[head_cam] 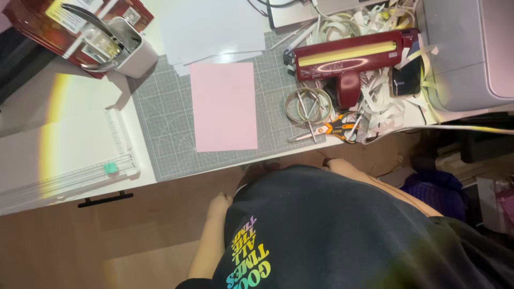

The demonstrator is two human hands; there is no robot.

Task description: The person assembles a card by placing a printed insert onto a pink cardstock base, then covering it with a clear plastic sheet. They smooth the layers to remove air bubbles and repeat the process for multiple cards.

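I look down over my own black shirt (342, 230) with coloured lettering. My left hand (219, 203) hangs beside my hip below the white desk's front edge (176, 176), fingers loosely curled, holding nothing. My right arm (375, 182) shows as a strip above the shirt. Its end lies just under the desk edge, and the fingers are hidden. On the desk a pink sheet of paper (224, 106) lies flat on a grey cutting mat (160, 123), apart from both hands.
A white paper trimmer (80, 171) with a green slider sits at the left. A dark red machine (348, 56), clear tape rolls (308, 104), orange scissors (334, 130), loose paper strips (380, 101) and a grey printer (471, 48) crowd the right. White sheets (214, 27) lie behind the mat.
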